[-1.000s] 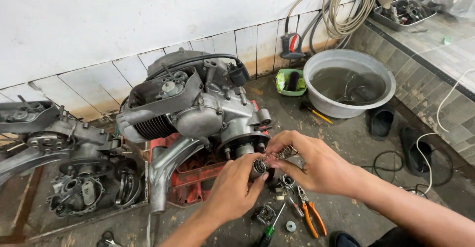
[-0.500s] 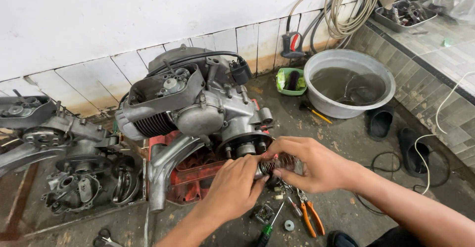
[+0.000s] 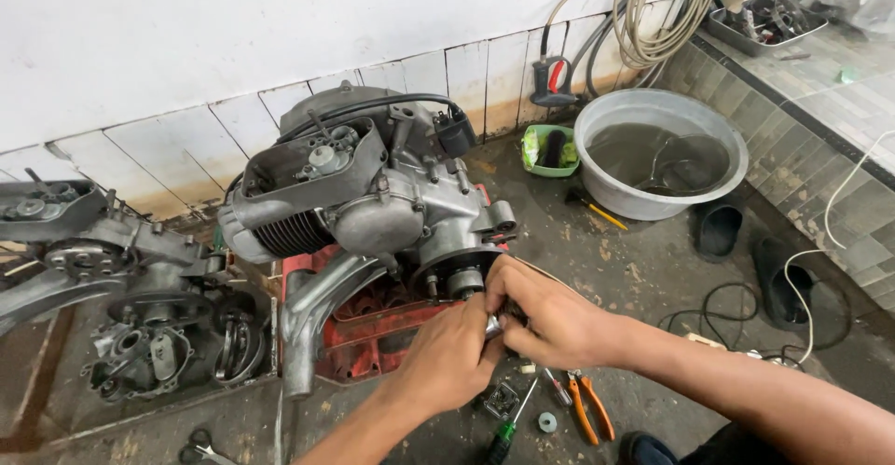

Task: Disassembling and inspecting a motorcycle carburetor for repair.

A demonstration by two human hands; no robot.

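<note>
Far left: a second dismantled engine case (image 3: 140, 335), dark and greasy, lies on the concrete floor (image 3: 634, 260) beside the white tiled wall (image 3: 186, 139).
Centre: a grey scooter engine (image 3: 364, 195) with a finned cylinder rests on a red stand (image 3: 373, 325).
Left hand (image 3: 447, 358): fingers curled narrowly around a small metal part (image 3: 491, 327), pressing it against the right hand, just below the engine's round hub (image 3: 457, 279).
Right hand (image 3: 550, 321): closed over the same small part from the other side; most of the part is hidden, so its exact kind cannot be told.
Handling: the part looks like hard, stiff metal, light, probably oily and slippery; best pinched by its outer edge with the fingertips of both hands.
Below the hands: a green-handled screwdriver (image 3: 503, 437) and orange-handled pliers (image 3: 589, 404) lie on the floor.
Right: a green tub (image 3: 548, 150), a metal basin of murky water (image 3: 660, 162), black sandals (image 3: 720, 227), coiled hose (image 3: 667, 8).
</note>
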